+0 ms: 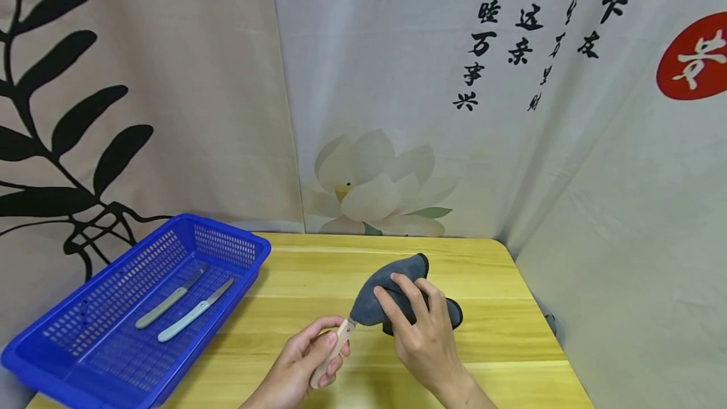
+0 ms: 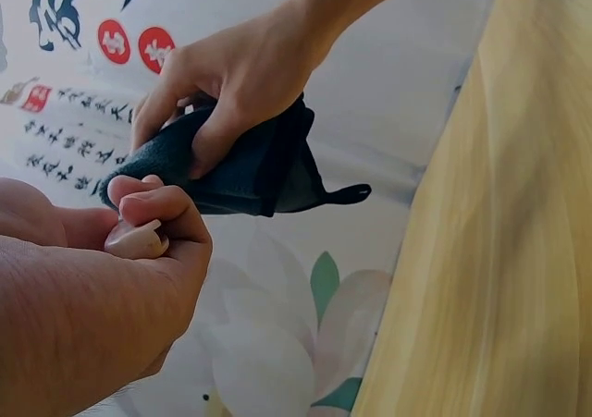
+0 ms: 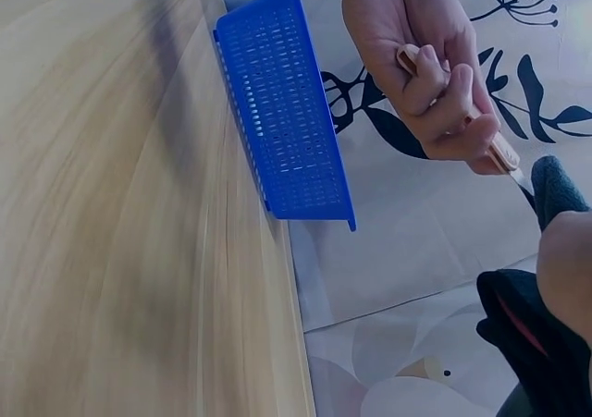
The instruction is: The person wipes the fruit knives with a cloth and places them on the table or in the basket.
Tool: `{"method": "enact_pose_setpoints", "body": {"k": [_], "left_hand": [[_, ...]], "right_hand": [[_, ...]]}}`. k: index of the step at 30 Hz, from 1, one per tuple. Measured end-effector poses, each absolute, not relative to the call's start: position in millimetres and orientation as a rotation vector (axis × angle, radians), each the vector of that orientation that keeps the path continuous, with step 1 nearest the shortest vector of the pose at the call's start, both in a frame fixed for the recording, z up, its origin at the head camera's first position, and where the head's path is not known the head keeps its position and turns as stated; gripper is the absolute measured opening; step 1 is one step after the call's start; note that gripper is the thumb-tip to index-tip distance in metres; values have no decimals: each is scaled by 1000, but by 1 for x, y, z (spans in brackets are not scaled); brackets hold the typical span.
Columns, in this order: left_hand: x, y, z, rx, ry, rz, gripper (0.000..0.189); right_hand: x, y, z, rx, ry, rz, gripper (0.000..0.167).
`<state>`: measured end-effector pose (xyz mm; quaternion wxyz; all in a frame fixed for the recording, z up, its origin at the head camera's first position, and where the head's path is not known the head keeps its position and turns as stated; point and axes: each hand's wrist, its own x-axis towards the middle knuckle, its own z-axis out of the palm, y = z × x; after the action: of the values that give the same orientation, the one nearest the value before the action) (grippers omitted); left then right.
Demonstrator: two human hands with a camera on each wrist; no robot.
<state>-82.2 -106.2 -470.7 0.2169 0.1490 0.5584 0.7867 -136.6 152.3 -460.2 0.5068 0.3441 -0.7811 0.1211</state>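
Note:
My left hand (image 1: 298,358) grips a knife by its pale wooden handle (image 1: 343,332), holding it tilted above the table. A dark grey cloth (image 1: 372,298) with black edging is folded over the blade, and my right hand (image 1: 423,327) holds it there with curled fingers. In the right wrist view a short stretch of blade (image 3: 525,189) shows between handle and cloth; the rest is hidden. A hanging loop (image 2: 348,195) sticks out from the cloth in the left wrist view.
A blue plastic basket (image 1: 258,248) stands on the left of the wooden table (image 1: 488,308). Inside it lie a knife with a greenish-grey handle (image 1: 161,308) and one with a pale bluish handle (image 1: 184,324). A printed curtain (image 1: 363,81) hangs behind the table.

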Motion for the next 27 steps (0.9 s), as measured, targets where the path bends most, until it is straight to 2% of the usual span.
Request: {"method": "enact_pose_setpoints", "body": {"k": [12,20,27], "left_hand": [[-81,-107,-469,379,1568,2145,46],[-79,-107,-473,362,1518,2187,39],[-80,-105,-477,322,1523,2253,40]], "right_hand": [[-145,159,-460,795,-1874,286,36],[-148,163,-461,685,-1889,388,36],[-136,154,-461,825,-1807,424,33]]}}
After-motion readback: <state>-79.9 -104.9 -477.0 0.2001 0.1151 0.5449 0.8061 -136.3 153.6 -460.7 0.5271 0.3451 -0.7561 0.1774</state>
